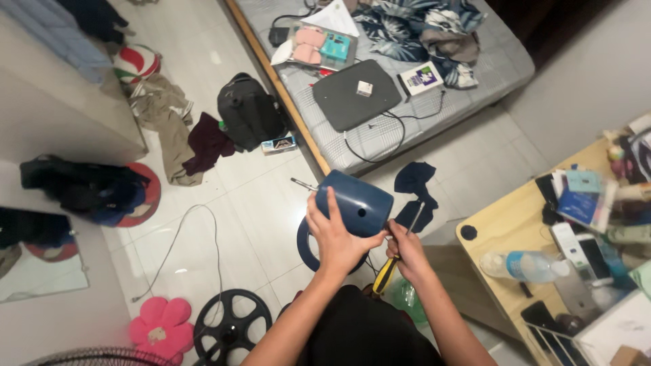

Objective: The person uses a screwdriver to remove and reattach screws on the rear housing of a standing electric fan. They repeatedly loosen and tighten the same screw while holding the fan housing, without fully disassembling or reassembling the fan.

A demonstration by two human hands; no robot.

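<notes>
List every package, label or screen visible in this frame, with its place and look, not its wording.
Small carton: floor beside the black backpack; flat, blue and white.
Box: on the bed; white with a purple panel.
Teal box: in a clear tray near the bed's edge.
Phones: on the wooden desk, right; screens dark.
Water bottle: lying on the desk; clear, blue label.
Blue booklet: desk, further back.
</notes>
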